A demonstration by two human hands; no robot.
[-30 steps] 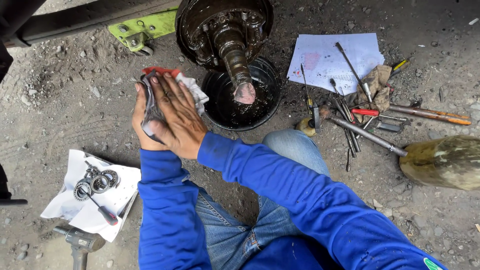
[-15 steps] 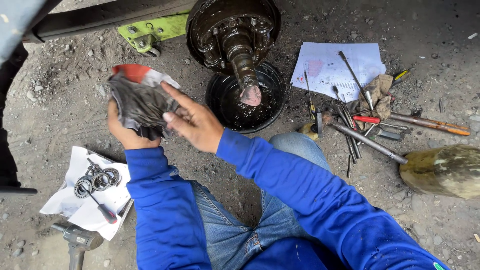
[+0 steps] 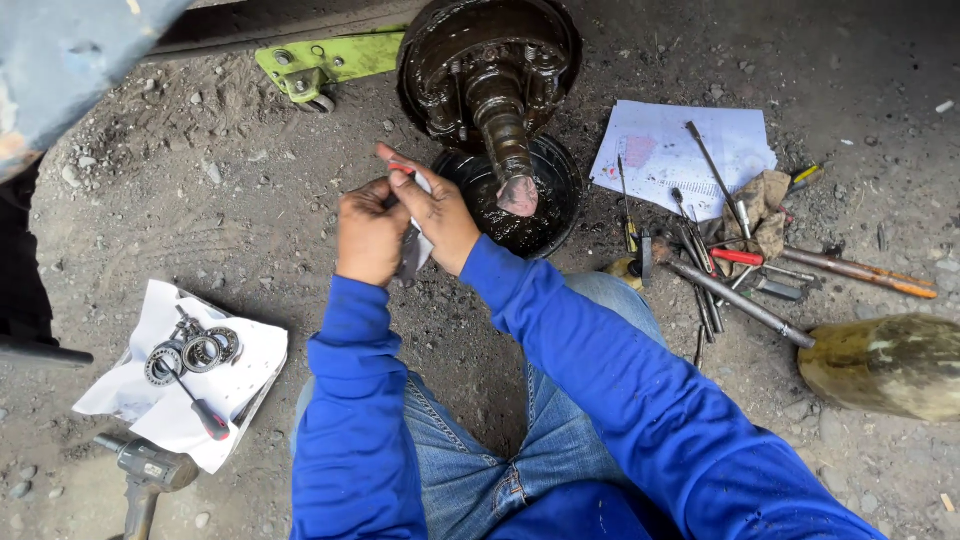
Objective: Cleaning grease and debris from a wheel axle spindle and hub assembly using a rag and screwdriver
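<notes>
Both hands are closed on a dirty grey and white rag with a red edge (image 3: 411,250), held between them in front of my chest. My left hand (image 3: 368,232) is bunched as a fist around the rag's left side. My right hand (image 3: 436,210) grips its right side with the index finger stretched up and left. Just beyond the right hand, a greasy axle spindle (image 3: 505,140) sticks out of a dark hub assembly (image 3: 486,55) over a black oil pan (image 3: 545,205).
White paper (image 3: 240,375) at lower left carries bearing rings (image 3: 195,352) and a red-handled screwdriver (image 3: 200,408); a power tool (image 3: 145,470) lies below it. Right of the pan: another paper (image 3: 670,150), scattered hand tools (image 3: 730,270), a rag (image 3: 760,205), a rounded brownish object (image 3: 885,365). A green jack (image 3: 315,62) sits behind.
My hands have drawn together and moved right toward the spindle. The rag, spread wide over my left hand before, is now bunched small between both hands.
</notes>
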